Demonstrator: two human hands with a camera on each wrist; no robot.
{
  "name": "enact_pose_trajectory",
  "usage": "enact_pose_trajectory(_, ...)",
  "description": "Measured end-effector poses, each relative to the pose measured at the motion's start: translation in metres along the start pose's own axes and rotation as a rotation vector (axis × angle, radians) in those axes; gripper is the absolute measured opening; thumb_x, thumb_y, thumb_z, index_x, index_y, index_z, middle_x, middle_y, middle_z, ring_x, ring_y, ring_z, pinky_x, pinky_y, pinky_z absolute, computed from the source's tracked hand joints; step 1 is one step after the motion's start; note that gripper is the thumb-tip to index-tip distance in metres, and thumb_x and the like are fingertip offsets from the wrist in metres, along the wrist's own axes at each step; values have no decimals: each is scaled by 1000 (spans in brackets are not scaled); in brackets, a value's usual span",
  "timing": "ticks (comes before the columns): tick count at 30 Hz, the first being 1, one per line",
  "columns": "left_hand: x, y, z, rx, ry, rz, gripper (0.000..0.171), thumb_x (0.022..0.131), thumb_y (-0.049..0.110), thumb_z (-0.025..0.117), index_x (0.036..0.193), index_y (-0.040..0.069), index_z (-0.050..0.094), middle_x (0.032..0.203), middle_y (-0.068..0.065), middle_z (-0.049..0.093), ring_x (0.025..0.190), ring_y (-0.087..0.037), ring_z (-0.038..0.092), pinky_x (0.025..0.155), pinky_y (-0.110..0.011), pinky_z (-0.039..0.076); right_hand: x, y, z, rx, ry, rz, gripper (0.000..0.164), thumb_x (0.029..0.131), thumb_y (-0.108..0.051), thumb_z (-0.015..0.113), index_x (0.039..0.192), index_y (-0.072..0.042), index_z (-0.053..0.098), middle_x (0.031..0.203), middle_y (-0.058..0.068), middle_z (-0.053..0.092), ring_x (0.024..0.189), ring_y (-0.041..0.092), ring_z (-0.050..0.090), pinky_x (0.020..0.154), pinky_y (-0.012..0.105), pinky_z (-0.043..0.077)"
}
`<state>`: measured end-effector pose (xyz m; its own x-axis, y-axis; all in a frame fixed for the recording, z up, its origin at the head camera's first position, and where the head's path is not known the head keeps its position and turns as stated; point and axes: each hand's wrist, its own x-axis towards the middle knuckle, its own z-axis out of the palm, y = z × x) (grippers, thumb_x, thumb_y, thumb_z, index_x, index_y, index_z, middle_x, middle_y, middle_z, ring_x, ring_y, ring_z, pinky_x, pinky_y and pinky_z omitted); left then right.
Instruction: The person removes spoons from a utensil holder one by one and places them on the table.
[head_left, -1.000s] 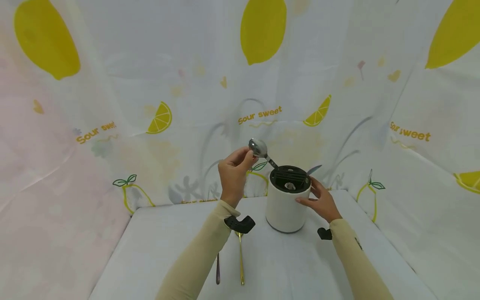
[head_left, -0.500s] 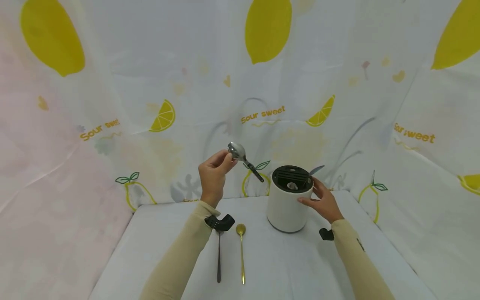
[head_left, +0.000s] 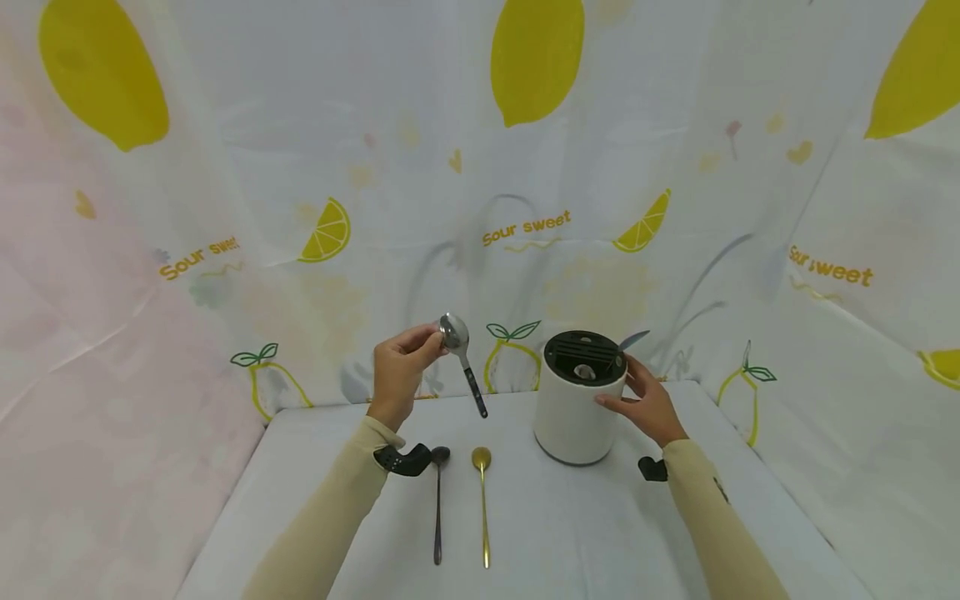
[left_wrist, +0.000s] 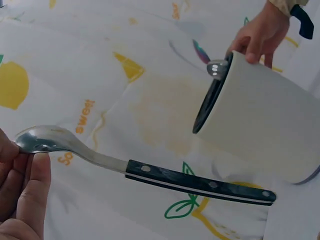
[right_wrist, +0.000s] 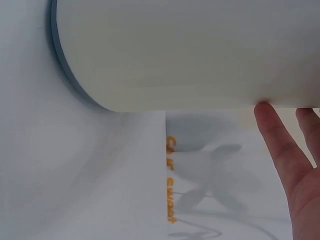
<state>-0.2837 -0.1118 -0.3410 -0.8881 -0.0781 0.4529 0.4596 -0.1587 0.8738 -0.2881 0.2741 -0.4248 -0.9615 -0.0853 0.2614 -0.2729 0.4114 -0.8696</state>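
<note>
My left hand (head_left: 402, 371) pinches a spoon (head_left: 454, 332) by its steel bowl. Its black riveted handle points down and to the right, above the table. In the left wrist view the spoon (left_wrist: 165, 180) lies across the frame, fingertips at the bowl's end. My right hand (head_left: 648, 402) holds the right side of a white utensil holder (head_left: 573, 425), thumb at the front, fingers round the far side. The holder stands upright, with a black slotted top (head_left: 581, 357). One spoon bowl (head_left: 584, 372) shows in an opening, and a bluish utensil tip (head_left: 634, 339) sticks out at the right.
A dark long-handled spoon (head_left: 438, 508) and a gold long-handled spoon (head_left: 483, 508) lie side by side on the white table (head_left: 570, 533), left of the holder. A lemon-printed cloth (head_left: 420, 150) hangs close behind the table and at both sides.
My left hand has moved left and down with the spoon, away from the holder's top. The spoon's handle has swung to hang more steeply. My right hand stays on the holder.
</note>
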Motion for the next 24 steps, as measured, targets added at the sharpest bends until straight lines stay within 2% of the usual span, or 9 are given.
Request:
enact_pose_trajectory(6,-7,-8,-21,-24,-84,-213,30,88,8,73,111,-11,66,100,-12,70,85,-18,70,87,-34,56,1,3,0,-12,-4,-4,95,82,-29,81,155,-11,22,157,14,26,140,38,30,101,51,45)
enact_pose_trajectory(9,-9,-14,-33,-27,-114,-310,35,89,9,72,115,-12,63,106,-13,69,92,-18,69,91,-32,54,5,13,-1,5,-1,0,96,81,-30,81,156,-14,22,158,11,25,141,37,30,101,51,45)
enact_pose_trajectory(13,-13,-24,-50,-33,-89,-406,40,91,9,70,122,-12,59,113,-14,66,97,-18,69,93,-31,52,11,31,0,18,-1,8,97,81,-33,81,156,-22,21,159,5,23,142,33,28,101,48,45)
enact_pose_trajectory(17,-16,-34,-70,-34,-40,-462,43,91,9,69,127,-13,55,114,-13,66,98,-16,68,92,-30,52,13,37,3,7,4,5,97,81,-37,81,156,-25,21,159,2,24,142,31,29,101,47,46)
enact_pose_trajectory(20,-17,-40,-85,-64,5,-496,45,91,8,69,129,-12,54,111,-10,66,96,-15,68,92,-29,52,12,36,3,9,15,7,97,80,-36,81,156,-25,22,159,2,25,142,31,29,101,47,46)
enact_pose_trajectory(24,-20,-48,-102,-118,67,-540,44,91,5,68,130,-12,53,106,-7,66,94,-14,68,92,-29,52,8,23,2,20,9,8,96,81,-33,81,156,-20,22,159,6,25,142,33,29,101,48,46)
